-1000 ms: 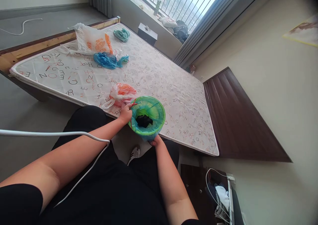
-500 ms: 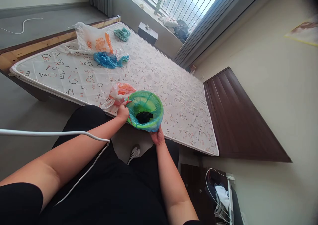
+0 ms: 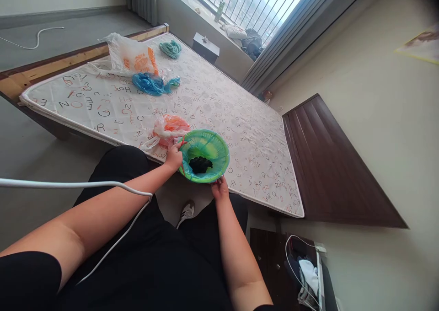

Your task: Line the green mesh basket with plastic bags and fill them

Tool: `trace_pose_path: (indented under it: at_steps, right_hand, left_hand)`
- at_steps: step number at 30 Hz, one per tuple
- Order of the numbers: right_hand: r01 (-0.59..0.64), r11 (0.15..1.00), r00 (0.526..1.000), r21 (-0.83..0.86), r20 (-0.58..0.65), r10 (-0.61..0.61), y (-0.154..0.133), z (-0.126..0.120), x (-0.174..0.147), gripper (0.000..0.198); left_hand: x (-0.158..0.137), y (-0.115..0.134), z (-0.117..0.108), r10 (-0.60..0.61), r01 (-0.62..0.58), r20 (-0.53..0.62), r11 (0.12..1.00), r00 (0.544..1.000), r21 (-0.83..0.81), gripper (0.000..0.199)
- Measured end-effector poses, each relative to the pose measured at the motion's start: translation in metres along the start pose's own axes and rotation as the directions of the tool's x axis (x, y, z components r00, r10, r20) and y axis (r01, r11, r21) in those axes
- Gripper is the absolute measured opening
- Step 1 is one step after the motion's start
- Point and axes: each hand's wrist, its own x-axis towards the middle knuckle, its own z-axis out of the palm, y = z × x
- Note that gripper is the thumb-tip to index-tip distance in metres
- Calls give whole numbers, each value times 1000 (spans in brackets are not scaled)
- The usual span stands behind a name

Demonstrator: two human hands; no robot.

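A round green trash bin point(image 3: 221, 153), lined with a thin blue-green plastic bag point(image 3: 192, 148), is tilted so its mouth faces me. Something black point(image 3: 200, 165) lies at its bottom. My left hand point(image 3: 174, 157) is closed on the bin's left rim, beside a red strip on the liner. At the lower right edge, my right hand point(image 3: 220, 190) grips the bin from below, its fingertips partly hidden. Just behind my left hand, a crumpled white and red plastic bag point(image 3: 169, 127) lies on the mattress.
The bed's lettered mattress point(image 3: 219, 105) stretches ahead. On it lie a white and orange bag point(image 3: 132, 57), a blue plastic bag point(image 3: 150, 83) and a coiled teal cloth point(image 3: 170, 49). A white cable point(image 3: 75, 183) crosses in front of my left arm. A dark nightstand point(image 3: 267, 251) stands at right.
The bin has moved slightly to the right in view, with both hands still on it. Its mouth appears a little rounder, and my right hand sits nearer the lower rim.
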Motion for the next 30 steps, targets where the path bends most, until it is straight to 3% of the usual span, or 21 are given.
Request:
trace_pose_path:
  at_steps: [4,9,15,17,20,23,27,30]
  right_hand:
    - [51,998,991,-22,-125,-53,-30,-13,4,10]
    - [141,984,942,-109,-290,-167,-65,-20,6,25]
    - [125,967,934,-224,-301,-191,-118,0,20,39]
    - [163,942,919,-295,-303,-254,-134,14,20,45]
    - [336,824,860,-457,-208,-466,-144,46,9,54]
    - [504,632,787,-589,12,-616,-127,81,-16,61]
    - [598,433,748,-674,275,-605,-92,103,-48,61]
    - [579,376,774,-724,343,-532,-81,85,-56,59]
  left_hand:
    - [-4,-5,3,124,-139,128,984,984,110,49]
    - [-13,4,7,236,-272,264,956,935,110,44]
    - [-19,10,10,289,-338,367,938,884,76,42]
    - [-19,9,11,270,-335,403,937,875,99,43]
    - [-21,8,13,231,-310,435,943,870,120,46]
    - [-21,8,14,227,-285,392,954,891,95,52]
    - [-19,8,12,185,-206,288,977,940,46,56]
    - [-16,4,10,142,-155,229,987,963,39,56]
